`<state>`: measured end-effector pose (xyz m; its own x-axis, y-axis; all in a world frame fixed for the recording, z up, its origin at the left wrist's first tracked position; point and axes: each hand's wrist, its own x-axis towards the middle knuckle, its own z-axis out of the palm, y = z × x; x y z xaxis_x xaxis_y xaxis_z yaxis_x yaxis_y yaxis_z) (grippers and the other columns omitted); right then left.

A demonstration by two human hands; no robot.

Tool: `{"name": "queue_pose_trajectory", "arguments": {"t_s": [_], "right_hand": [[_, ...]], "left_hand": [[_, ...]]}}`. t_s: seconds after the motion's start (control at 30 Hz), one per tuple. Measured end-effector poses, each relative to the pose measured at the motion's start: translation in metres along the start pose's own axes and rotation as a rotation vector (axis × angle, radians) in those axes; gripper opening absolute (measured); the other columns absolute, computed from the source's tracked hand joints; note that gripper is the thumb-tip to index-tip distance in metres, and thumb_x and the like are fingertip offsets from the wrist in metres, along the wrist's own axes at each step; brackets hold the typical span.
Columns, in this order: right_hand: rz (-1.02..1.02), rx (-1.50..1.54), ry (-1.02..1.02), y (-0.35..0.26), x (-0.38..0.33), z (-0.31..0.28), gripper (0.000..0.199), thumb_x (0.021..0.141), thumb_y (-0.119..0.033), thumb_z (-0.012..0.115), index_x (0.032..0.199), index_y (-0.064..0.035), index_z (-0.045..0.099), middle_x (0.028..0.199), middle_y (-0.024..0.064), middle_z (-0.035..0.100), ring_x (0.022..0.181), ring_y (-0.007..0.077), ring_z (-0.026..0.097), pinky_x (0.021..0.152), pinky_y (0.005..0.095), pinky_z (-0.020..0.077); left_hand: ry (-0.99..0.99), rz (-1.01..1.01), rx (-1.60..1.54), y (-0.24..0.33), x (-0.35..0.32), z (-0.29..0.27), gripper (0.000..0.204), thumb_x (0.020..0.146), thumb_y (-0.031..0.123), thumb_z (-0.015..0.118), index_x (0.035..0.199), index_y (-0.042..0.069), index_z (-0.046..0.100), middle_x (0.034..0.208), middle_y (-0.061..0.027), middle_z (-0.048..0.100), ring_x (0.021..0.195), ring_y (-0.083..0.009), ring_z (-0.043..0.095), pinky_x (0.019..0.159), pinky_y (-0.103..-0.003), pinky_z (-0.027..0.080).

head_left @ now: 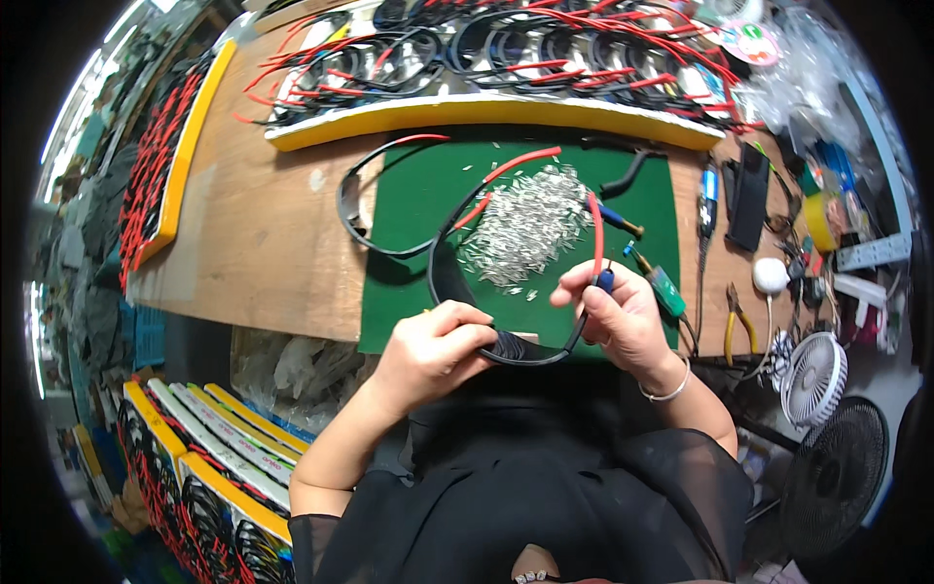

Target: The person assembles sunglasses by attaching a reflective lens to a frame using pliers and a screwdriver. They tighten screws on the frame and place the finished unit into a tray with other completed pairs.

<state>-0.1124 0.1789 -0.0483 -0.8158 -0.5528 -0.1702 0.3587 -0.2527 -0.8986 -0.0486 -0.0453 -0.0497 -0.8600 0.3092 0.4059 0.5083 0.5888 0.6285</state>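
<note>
A pair of black glasses (450, 268) with red temple tips is held over the front of a green mat (399, 321). My left hand (435, 352) is closed on one side of the frame, by the dark lens. My right hand (628, 316) is closed near the other temple, with a small blue-handled tool (605, 281) between its fingers; most of the tool is hidden. Beyond the glasses lies a heap of small silver metal pieces (530, 229). A second pair of black glasses (348, 209) with red tips rests on the mat's left edge.
Yellow-edged boxes of glasses (496, 115) stand at the back and left (161, 219). A blue screwdriver (623, 221) and a green-handled tool (664, 289) lie right of the heap. Yellow-handled pliers (739, 326), a black case (747, 200) and a white fan (815, 378) are farther right.
</note>
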Motion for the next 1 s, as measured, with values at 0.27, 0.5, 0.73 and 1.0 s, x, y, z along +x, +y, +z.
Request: {"name": "queue_pose_trajectory", "arguments": {"t_s": [0.27,0.5,0.73,1.0], "right_hand": [[0.23,-0.038,0.071,-0.012,-0.026,-0.015,0.017,0.084,-0.015,0.059,0.094,-0.0019,0.055,0.074,0.0026,0.059,0.047,0.0016,0.038,0.041,0.0161,0.0295],[-0.378,-0.33,-0.112,-0.024,-0.052,-0.011,0.01,0.076,-0.001,0.065,0.084,0.0031,0.06,0.081,0.0128,0.064,0.076,0.0203,0.063,0.067,0.0286,0.05],[-0.749,-0.877,-0.478,-0.024,-0.039,0.013,0.015,0.071,-0.009,0.068,0.083,-0.0028,0.062,0.078,0.0053,0.063,0.054,0.0133,0.056,0.044,0.0234,0.0441],[-0.435,-0.621,-0.622,-0.037,-0.043,-0.013,0.035,0.068,-0.022,0.074,0.094,-0.0014,0.062,0.09,0.0089,0.062,0.075,0.0211,0.062,0.06,0.0284,0.0504]], "left_hand": [[-0.045,0.124,-0.037,0.003,0.006,0.034,0.025,0.058,0.008,0.073,0.079,0.008,0.06,0.085,-0.0033,0.06,0.065,-0.0192,0.06,0.056,-0.028,0.049],[-0.067,-0.077,-0.359,-0.007,0.005,0.033,0.035,0.063,0.0,0.067,0.097,0.005,0.057,0.107,-0.0129,0.055,0.099,-0.0255,0.055,0.082,-0.034,0.045],[0.082,-0.815,-1.482,0.011,0.0,0.068,0.058,0.085,0.024,0.058,0.129,0.0,0.029,0.121,-0.0152,0.046,0.103,-0.0231,0.054,0.085,-0.033,0.047],[0.063,-1.046,-1.542,0.012,0.003,0.077,0.03,0.088,0.014,0.053,0.112,0.0,0.043,0.096,-0.0138,0.06,0.059,-0.0134,0.061,0.056,-0.024,0.053]]}}
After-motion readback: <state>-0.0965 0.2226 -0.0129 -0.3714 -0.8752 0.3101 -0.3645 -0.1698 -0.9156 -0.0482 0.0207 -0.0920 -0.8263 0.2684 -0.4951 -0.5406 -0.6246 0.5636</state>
